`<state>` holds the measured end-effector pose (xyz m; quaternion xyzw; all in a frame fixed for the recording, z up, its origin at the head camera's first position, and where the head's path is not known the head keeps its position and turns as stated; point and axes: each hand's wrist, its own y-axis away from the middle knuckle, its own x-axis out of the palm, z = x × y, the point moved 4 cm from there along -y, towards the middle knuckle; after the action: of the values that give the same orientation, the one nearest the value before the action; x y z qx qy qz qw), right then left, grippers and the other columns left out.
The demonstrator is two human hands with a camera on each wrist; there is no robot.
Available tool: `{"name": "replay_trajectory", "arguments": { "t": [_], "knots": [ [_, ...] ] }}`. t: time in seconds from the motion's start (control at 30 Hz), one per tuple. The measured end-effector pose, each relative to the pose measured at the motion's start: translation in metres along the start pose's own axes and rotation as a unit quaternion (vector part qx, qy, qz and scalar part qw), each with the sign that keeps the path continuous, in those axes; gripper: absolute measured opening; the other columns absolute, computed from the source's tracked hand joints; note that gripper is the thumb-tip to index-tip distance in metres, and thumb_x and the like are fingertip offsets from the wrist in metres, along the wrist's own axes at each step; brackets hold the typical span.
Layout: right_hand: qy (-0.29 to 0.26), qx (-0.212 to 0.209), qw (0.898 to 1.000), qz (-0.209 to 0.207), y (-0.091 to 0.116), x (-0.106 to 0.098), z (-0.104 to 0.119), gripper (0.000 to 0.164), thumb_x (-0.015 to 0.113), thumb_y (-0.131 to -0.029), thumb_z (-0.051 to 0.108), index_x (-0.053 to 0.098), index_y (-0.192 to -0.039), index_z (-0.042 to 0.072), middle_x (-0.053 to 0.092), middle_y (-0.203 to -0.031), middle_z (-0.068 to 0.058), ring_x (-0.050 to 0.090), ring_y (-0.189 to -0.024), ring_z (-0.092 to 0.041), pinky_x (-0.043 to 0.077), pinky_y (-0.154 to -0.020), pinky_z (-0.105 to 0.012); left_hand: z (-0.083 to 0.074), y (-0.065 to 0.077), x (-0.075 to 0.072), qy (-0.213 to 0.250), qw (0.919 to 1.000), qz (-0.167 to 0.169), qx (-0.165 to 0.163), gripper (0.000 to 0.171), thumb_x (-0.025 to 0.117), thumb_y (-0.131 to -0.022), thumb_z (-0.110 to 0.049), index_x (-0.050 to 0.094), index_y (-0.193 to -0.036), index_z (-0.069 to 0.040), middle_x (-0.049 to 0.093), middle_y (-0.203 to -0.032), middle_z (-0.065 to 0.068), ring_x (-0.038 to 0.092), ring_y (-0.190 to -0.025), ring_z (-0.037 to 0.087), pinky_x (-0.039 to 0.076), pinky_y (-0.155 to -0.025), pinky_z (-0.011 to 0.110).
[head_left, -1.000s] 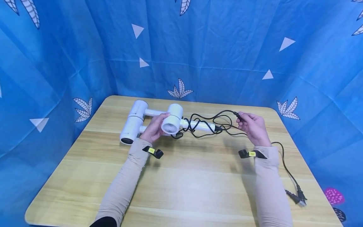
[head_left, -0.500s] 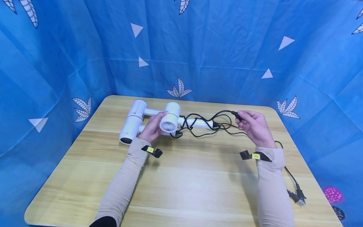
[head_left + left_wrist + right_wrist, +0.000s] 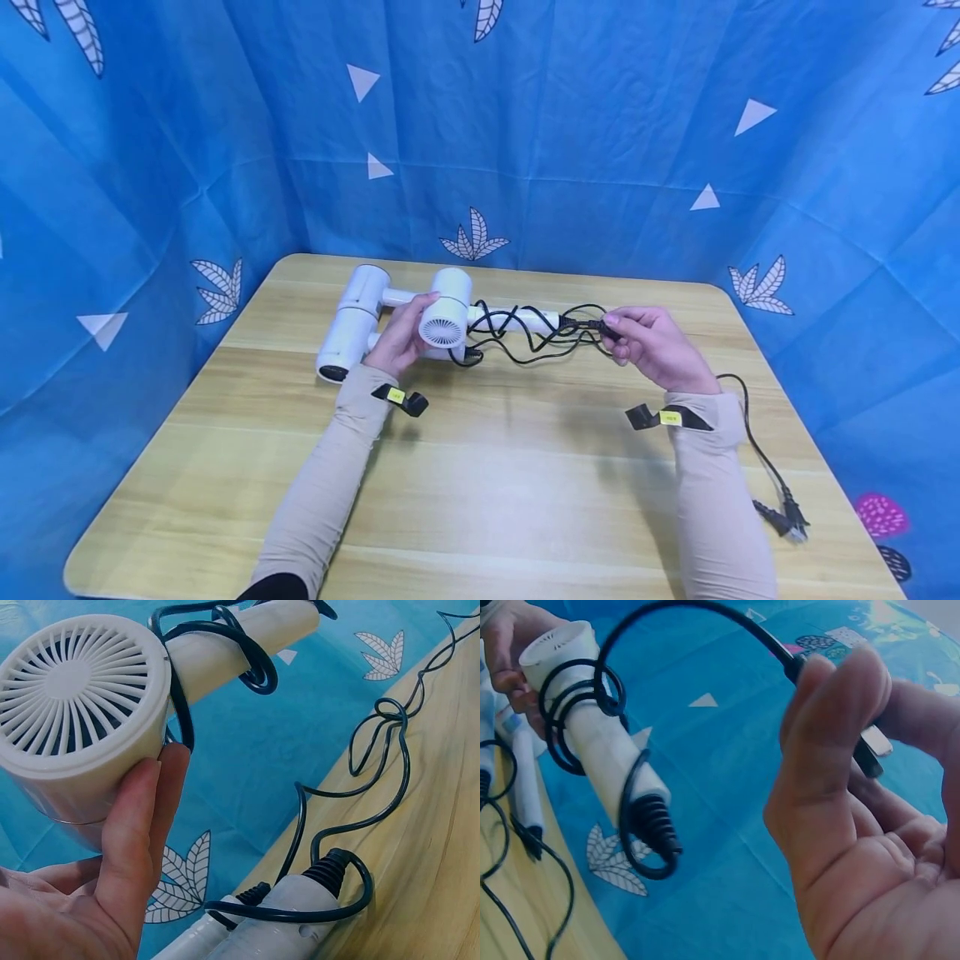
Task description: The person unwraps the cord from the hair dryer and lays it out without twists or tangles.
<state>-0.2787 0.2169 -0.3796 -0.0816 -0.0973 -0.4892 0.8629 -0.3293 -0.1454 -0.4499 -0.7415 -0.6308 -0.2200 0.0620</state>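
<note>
My left hand (image 3: 397, 342) holds a white hair dryer (image 3: 445, 315) by its round head, the vented end facing me. It is raised above the table with its handle pointing right. A black cord (image 3: 682, 606) loops several times around that handle. My right hand (image 3: 651, 348) pinches the cord's plug (image 3: 871, 750) between thumb and fingers, just right of the handle's end. Two more white hair dryers lie side by side at the left, the far one (image 3: 366, 285) and the near one (image 3: 343, 343). My left hand partly hides their handles.
Cords (image 3: 405, 765) from the lying dryers run right across the wooden table (image 3: 480, 500). Their black plugs (image 3: 787, 518) rest near the right edge, beside my right forearm. A blue patterned cloth (image 3: 570, 125) hangs behind and at both sides.
My right hand has moved left and slightly down with the plug, bringing it near the handle's end. The held dryer has shifted a little left. The lying dryers have stayed put.
</note>
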Motion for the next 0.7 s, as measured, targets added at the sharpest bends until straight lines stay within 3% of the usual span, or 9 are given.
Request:
{"name": "replay_trajectory", "arguments": {
  "t": [0.3, 0.53, 0.7],
  "knots": [
    [0.049, 0.043, 0.995, 0.071, -0.011, 0.004, -0.022, 0.023, 0.054, -0.106, 0.006, 0.075, -0.101, 0.012, 0.071, -0.078, 0.001, 0.06, -0.059, -0.002, 0.052, -0.056, -0.016, -0.001, -0.001, -0.003, 0.004, 1.0, -0.003, 0.001, 0.024, 0.055, -0.104, -0.031, 0.056, -0.121, -0.014, 0.077, -0.09, -0.002, 0.077, -0.079, 0.011, 0.064, -0.068, 0.025],
    [0.072, 0.076, 0.991, 0.08, -0.018, -0.001, -0.037, 0.018, 0.057, -0.105, 0.008, 0.074, -0.1, 0.012, 0.071, -0.077, 0.001, 0.06, -0.059, -0.003, 0.052, -0.056, -0.016, -0.002, 0.0, -0.005, 0.005, 1.0, -0.008, 0.003, 0.024, 0.056, -0.103, -0.033, 0.059, -0.118, -0.014, 0.078, -0.087, -0.002, 0.076, -0.076, 0.01, 0.06, -0.06, 0.02],
    [0.078, 0.094, 0.989, 0.081, -0.023, -0.006, -0.045, 0.018, 0.058, -0.104, 0.008, 0.075, -0.098, 0.013, 0.072, -0.076, 0.001, 0.06, -0.059, -0.003, 0.052, -0.055, -0.016, -0.004, 0.001, -0.004, 0.007, 0.9999, -0.005, 0.01, 0.022, 0.054, -0.104, -0.032, 0.059, -0.117, -0.015, 0.078, -0.088, -0.003, 0.077, -0.078, 0.01, 0.062, -0.065, 0.022]
  ]
}}
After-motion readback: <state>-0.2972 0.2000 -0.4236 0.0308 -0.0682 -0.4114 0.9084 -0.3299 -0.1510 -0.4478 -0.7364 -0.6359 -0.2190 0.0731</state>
